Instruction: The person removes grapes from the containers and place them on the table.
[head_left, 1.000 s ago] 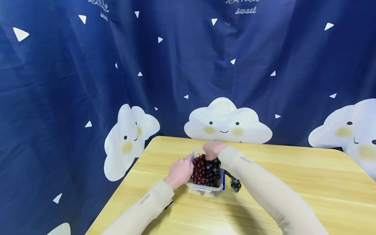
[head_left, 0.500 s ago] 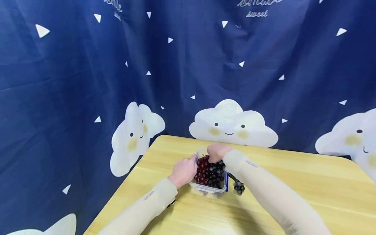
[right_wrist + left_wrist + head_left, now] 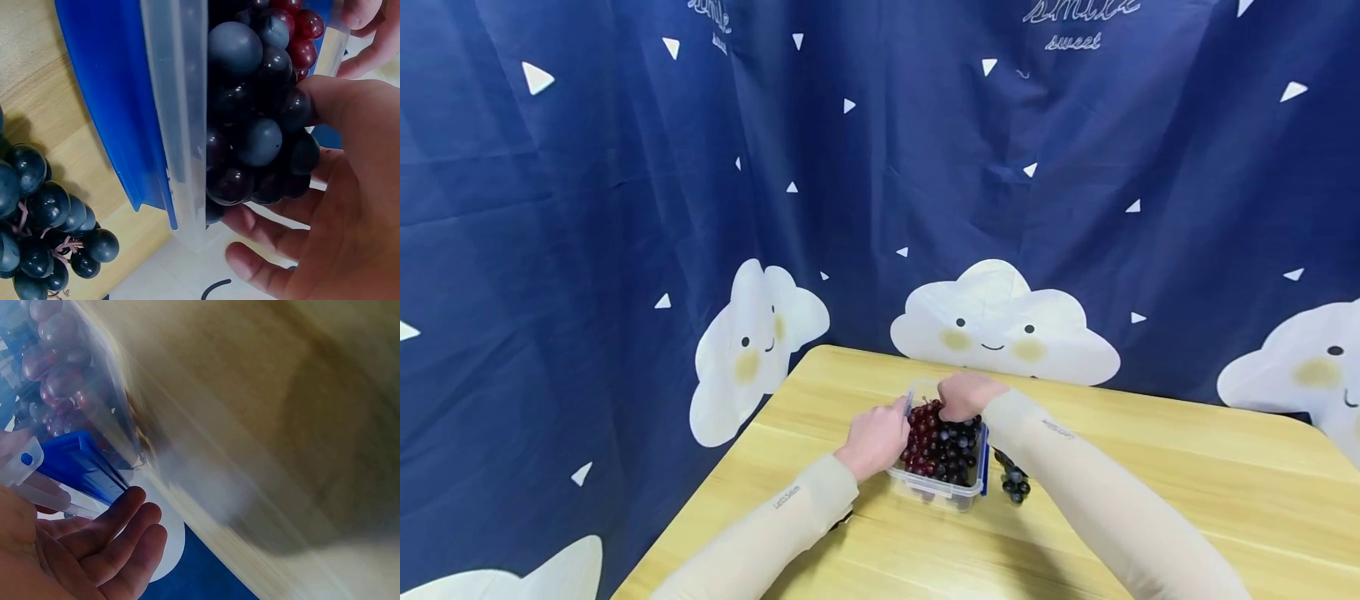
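A clear plastic container (image 3: pixel 934 485) with blue clips is filled with red grapes (image 3: pixel 921 446) on its left side and a bunch of dark grapes (image 3: pixel 957 454) on its right. My left hand (image 3: pixel 877 437) grips the container's left wall. Its fingers lie by a blue clip (image 3: pixel 78 464) in the left wrist view. At the far end of the container, my right hand (image 3: pixel 964 397) holds the dark bunch. The right wrist view has its thumb on the near grapes and its fingers curled behind them, partly hidden.
Another bunch of dark grapes (image 3: pixel 1016 483) lies on the wooden table (image 3: pixel 1150 450), just right of the container. A dark blue curtain (image 3: pixel 925 167) with white clouds hangs behind the table and along its left.
The head view has shifted, so the whole scene sits a little further right and lower. Both hands keep their places at the container and the dark grapes.
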The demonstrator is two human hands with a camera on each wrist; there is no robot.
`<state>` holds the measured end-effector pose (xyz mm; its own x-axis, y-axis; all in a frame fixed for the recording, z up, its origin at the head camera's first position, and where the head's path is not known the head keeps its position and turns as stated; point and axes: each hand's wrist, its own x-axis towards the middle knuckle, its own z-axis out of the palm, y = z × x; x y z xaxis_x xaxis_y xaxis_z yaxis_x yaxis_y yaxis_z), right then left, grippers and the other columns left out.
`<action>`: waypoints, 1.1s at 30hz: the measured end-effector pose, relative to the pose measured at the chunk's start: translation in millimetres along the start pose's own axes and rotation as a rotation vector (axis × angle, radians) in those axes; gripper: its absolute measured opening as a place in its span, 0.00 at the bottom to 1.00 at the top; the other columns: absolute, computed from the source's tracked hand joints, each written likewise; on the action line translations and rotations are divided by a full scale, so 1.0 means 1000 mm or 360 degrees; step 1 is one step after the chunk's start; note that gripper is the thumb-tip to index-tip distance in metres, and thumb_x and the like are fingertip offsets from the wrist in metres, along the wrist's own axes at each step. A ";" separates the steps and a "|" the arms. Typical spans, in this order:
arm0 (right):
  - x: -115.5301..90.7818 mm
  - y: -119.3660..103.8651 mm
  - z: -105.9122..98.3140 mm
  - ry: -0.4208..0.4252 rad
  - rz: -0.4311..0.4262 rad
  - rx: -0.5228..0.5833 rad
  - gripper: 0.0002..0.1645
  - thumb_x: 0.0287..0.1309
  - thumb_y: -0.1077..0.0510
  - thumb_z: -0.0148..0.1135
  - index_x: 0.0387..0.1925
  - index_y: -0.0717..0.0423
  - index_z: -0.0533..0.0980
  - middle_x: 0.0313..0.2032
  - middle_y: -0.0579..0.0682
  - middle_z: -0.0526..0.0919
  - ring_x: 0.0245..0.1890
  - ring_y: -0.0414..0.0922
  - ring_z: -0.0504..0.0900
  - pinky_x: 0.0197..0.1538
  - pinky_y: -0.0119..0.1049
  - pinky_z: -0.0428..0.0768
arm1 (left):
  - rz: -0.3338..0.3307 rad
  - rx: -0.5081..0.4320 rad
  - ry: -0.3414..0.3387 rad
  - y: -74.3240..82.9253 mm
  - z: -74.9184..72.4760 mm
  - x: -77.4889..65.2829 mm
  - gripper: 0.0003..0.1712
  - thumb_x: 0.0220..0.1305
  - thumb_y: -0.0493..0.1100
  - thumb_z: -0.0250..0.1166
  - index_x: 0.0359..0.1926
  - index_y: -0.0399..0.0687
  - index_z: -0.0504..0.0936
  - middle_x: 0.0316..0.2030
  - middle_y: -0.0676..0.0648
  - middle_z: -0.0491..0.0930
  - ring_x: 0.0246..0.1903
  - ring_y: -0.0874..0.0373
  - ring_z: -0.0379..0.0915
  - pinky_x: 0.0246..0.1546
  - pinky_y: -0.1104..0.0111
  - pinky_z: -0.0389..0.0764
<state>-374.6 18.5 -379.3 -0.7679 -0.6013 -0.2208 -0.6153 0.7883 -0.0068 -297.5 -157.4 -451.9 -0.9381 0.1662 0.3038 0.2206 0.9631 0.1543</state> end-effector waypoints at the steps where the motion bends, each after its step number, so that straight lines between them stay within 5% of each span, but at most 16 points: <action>1: -0.001 0.000 -0.001 -0.0010 0.0012 0.0006 0.14 0.59 0.56 0.63 0.21 0.51 0.70 0.16 0.41 0.63 0.17 0.39 0.61 0.26 0.34 0.66 | -0.0003 0.0003 -0.0007 0.000 0.000 0.001 0.24 0.72 0.46 0.53 0.66 0.47 0.74 0.33 0.45 0.85 0.32 0.50 0.84 0.23 0.58 0.79; 5: -0.006 0.000 -0.003 -0.0036 0.0052 0.0057 0.12 0.61 0.53 0.64 0.25 0.52 0.74 0.20 0.43 0.69 0.20 0.40 0.68 0.30 0.35 0.72 | -0.0010 -0.0016 -0.0035 0.001 -0.001 0.002 0.26 0.73 0.46 0.53 0.68 0.46 0.73 0.35 0.44 0.86 0.32 0.50 0.83 0.21 0.60 0.77; 12: -0.010 0.002 -0.007 -0.0031 0.0107 0.0089 0.24 0.63 0.50 0.63 0.14 0.47 0.65 0.14 0.41 0.65 0.15 0.39 0.63 0.26 0.33 0.68 | 0.0004 -0.0008 -0.0016 0.001 -0.002 0.005 0.25 0.73 0.46 0.52 0.68 0.47 0.73 0.33 0.45 0.85 0.31 0.51 0.83 0.20 0.60 0.77; 24: -0.012 0.009 0.001 -0.0012 -0.0097 0.0112 0.29 0.69 0.52 0.58 0.11 0.44 0.63 0.10 0.38 0.59 0.14 0.37 0.55 0.25 0.32 0.63 | 0.0002 0.0003 0.0002 0.006 -0.002 0.004 0.25 0.70 0.44 0.55 0.66 0.47 0.74 0.30 0.46 0.84 0.29 0.51 0.82 0.18 0.61 0.75; 33: -0.016 0.015 0.001 -0.0023 -0.0175 0.0092 0.24 0.72 0.46 0.56 0.17 0.45 0.73 0.18 0.40 0.69 0.22 0.38 0.67 0.34 0.34 0.70 | 0.0000 0.0025 -0.0008 0.007 -0.003 0.004 0.19 0.70 0.44 0.56 0.59 0.45 0.76 0.30 0.46 0.83 0.31 0.49 0.83 0.22 0.58 0.79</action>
<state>-371.1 40.2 -377.3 -0.6936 -0.6828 -0.2295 -0.6840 0.7242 -0.0875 -298.8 -150.8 -446.9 -0.9395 0.1672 0.2990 0.2163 0.9663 0.1396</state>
